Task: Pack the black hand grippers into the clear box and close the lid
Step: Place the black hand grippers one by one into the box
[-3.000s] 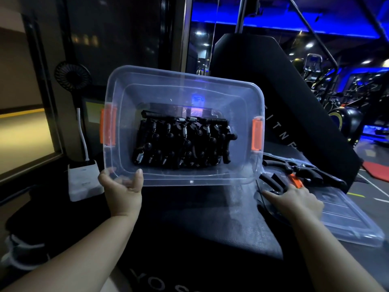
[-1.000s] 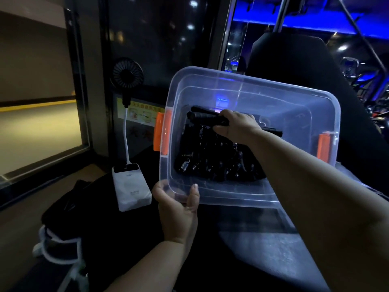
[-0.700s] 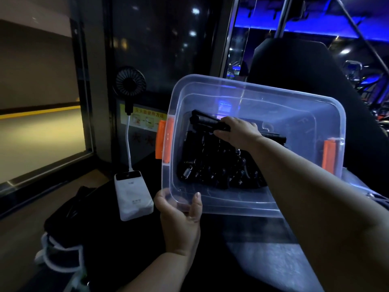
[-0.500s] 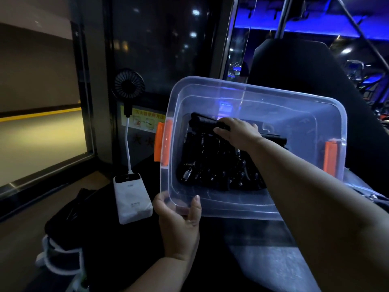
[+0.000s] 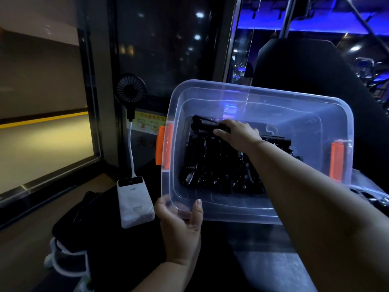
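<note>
A clear box (image 5: 237, 209) with orange latches is tilted toward me. My left hand (image 5: 182, 224) grips its near rim, thumb inside. Several black hand grippers (image 5: 212, 165) with metal springs lie packed against the box's bottom. My right hand (image 5: 237, 133) reaches inside and holds one black hand gripper (image 5: 207, 124) by its handle at the top of the pile. The lid (image 5: 366, 190) shows only as a sliver at the right edge, behind the box.
A white power bank (image 5: 134, 203) lies left of the box, with a small black fan (image 5: 131, 90) on a white stalk plugged into it. A dark bag (image 5: 84, 228) sits at lower left. A glass wall stands behind; black gym equipment (image 5: 305, 66) rises at right.
Three seconds ago my right hand was at the loose grippers on the lid; it now holds one inside the box. Over the last second the hand and box barely moved.
</note>
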